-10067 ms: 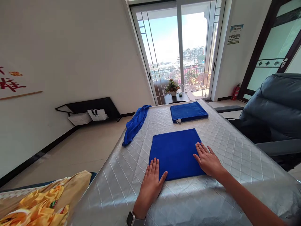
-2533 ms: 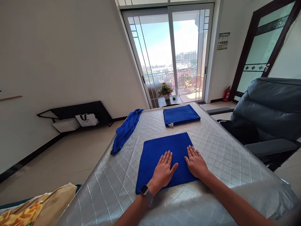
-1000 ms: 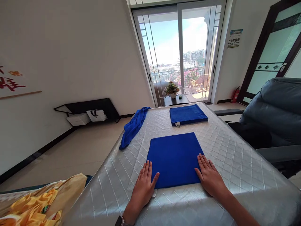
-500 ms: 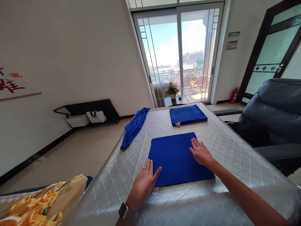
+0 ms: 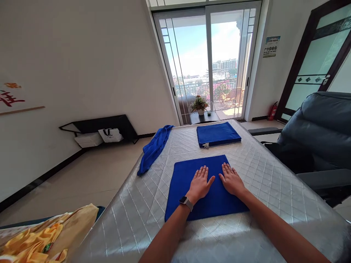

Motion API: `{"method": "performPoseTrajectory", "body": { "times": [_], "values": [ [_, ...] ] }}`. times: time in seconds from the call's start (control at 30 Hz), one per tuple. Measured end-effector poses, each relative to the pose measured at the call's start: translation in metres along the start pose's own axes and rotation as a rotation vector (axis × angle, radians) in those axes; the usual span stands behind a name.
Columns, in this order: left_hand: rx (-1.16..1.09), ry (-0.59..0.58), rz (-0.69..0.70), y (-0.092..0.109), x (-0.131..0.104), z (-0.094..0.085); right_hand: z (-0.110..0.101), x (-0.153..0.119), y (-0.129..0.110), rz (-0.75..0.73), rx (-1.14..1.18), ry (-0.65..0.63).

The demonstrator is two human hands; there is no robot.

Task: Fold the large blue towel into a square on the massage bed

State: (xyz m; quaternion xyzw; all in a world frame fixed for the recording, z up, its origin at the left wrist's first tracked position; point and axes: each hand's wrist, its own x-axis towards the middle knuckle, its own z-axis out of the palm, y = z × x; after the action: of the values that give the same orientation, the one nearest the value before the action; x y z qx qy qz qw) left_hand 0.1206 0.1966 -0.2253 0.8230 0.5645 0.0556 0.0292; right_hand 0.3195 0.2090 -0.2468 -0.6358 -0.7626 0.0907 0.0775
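Observation:
A blue cloth (image 5: 181, 193) lies spread as a flat rectangle on the silvery quilted surface (image 5: 142, 208). My left hand (image 5: 199, 183), with a watch on its wrist, rests palm down near the cloth's middle, fingers stretched out. Beside it, my right hand (image 5: 231, 179) lies flat on the cloth's right part, fingers also straight. Neither hand grips anything. Farther back sits a neat stack of folded blue cloth (image 5: 218, 134) with a white tag at its front edge. A crumpled blue cloth (image 5: 155, 148) drapes over the surface's left edge.
At the lower left lies a yellow and tan fabric pile (image 5: 41, 233). A dark armchair (image 5: 323, 135) stands along the right side. Beyond the far edge are a small table with a potted plant (image 5: 200, 105) and a glass sliding door. A black rack (image 5: 104, 128) holds white bags by the wall.
My left hand has moved right and away from me, from the cloth's left edge to its middle. The cloth's lower left corner now lies farther left. My right hand has barely moved.

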Motion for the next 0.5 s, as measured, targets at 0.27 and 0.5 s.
{"method": "performPoseTrajectory", "body": {
  "times": [0.27,0.5],
  "values": [
    [0.037,0.059,-0.275,-0.112,-0.056,0.003,0.000,0.000,-0.001,0.009,-0.024,-0.026],
    [0.031,0.108,-0.290,-0.118,-0.058,0.012,-0.015,0.018,0.000,0.008,-0.079,-0.111]
  ]
}}
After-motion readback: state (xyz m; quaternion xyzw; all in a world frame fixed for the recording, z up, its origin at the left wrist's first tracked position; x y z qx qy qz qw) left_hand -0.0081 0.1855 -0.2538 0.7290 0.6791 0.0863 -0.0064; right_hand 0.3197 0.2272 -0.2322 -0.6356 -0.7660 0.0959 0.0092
